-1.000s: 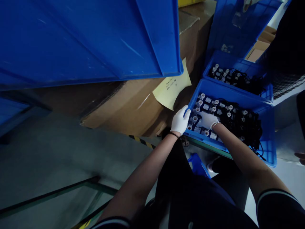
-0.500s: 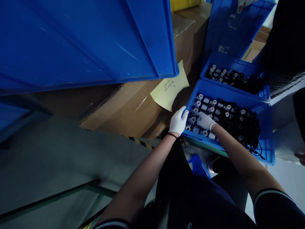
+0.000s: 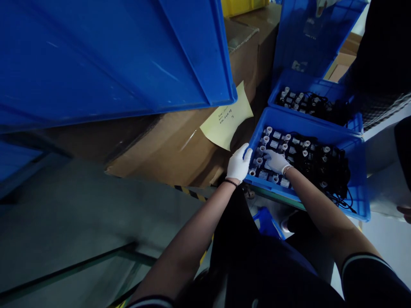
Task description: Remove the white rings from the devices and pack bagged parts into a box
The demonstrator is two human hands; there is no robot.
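My left hand (image 3: pixel 238 164), in a white glove, grips the near left rim of a blue plastic crate (image 3: pixel 358 179). The thumb and fingers sit around the rim. My gloved right hand (image 3: pixel 276 162) is over the crate's left part, index finger stretched out among small black devices (image 3: pixel 293 149). These have white round fittings and white labels, and stand in rows. Whether that finger touches one, I cannot tell; the other fingers are partly hidden. Black cables (image 3: pixel 334 171) lie heaped across the crate's right part.
Behind stands another blue crate (image 3: pixel 356 122) of similar parts. A large blue bin (image 3: pixel 128 55) overhangs a cardboard box (image 3: pixel 170 145) bearing a handwritten yellow paper (image 3: pixel 228 122). A dark-clothed person (image 3: pixel 385 55) stands at right. A blue stool-like object (image 3: pixel 268 222) is below.
The view has shifted slightly. Both hands keep nearly the same places, the left at the crate's rim and the right over the devices.
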